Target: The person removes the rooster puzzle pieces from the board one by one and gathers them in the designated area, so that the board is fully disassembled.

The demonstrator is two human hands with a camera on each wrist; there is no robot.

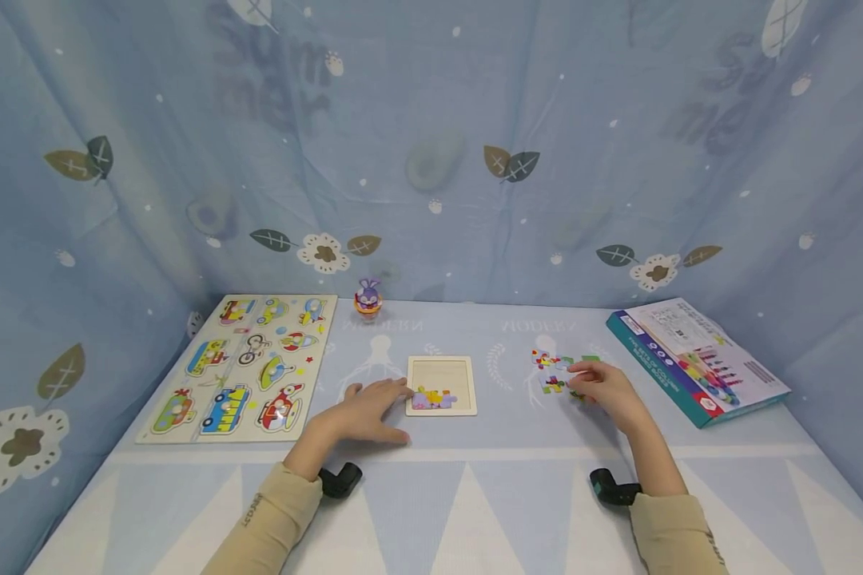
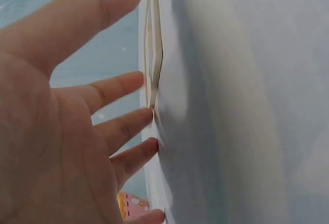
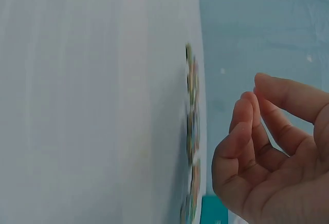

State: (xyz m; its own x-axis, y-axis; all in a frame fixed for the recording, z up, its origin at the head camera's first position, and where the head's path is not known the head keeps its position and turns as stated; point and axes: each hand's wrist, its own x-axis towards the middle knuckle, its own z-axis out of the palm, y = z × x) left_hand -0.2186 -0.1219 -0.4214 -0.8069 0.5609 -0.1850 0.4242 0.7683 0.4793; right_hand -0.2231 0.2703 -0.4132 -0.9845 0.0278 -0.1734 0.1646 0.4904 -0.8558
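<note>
A square wooden puzzle tray [image 1: 442, 361] lies near the middle of the table, with several joined purple and yellow jigsaw pieces [image 1: 434, 398] along its lower left. My left hand [image 1: 374, 411] rests at the tray's left side, fingers spread; in the left wrist view the fingertips [image 2: 149, 147] touch the table by the tray's edge. Over loose jigsaw pieces [image 1: 552, 384] on the right is my right hand [image 1: 604, 391], raised off the table. Its thumb and finger pinch a puzzle piece [image 3: 254, 90], of which only a lilac sliver shows; the rest is hidden.
At the left lies a vehicle peg-puzzle board [image 1: 240, 367]. A small purple rabbit figure [image 1: 367, 297] stands at the back. On the right is a flat teal and white box [image 1: 697, 359]. A blue patterned curtain [image 1: 431, 224] hangs behind the table.
</note>
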